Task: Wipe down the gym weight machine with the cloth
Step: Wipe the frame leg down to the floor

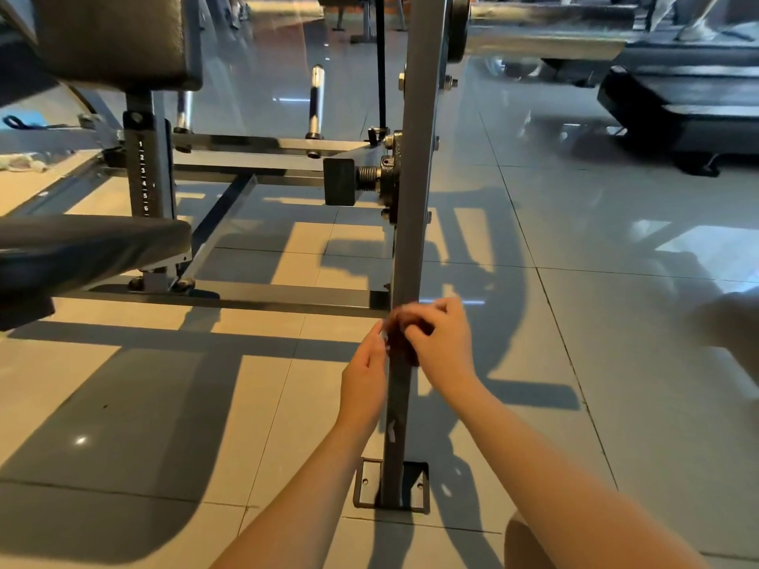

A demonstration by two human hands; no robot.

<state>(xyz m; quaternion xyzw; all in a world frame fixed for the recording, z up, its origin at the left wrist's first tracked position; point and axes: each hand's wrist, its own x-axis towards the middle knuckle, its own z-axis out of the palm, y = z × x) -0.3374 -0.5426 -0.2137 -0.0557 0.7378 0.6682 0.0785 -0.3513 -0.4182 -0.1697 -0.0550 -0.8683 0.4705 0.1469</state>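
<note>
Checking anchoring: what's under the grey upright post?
The upright post stands on a flat base plate with a hole on each side, on the tiled floor. Floor beneath the plate is covered; bolts can't be made out.

A: Where does my camera sit?
B: On your head, facing forward and down along your forearms.
A: How near?
B: Close. Your left hand, right hand and cloth meet mid-frame at the upright post, and the tiled floor runs on beyond.
</note>
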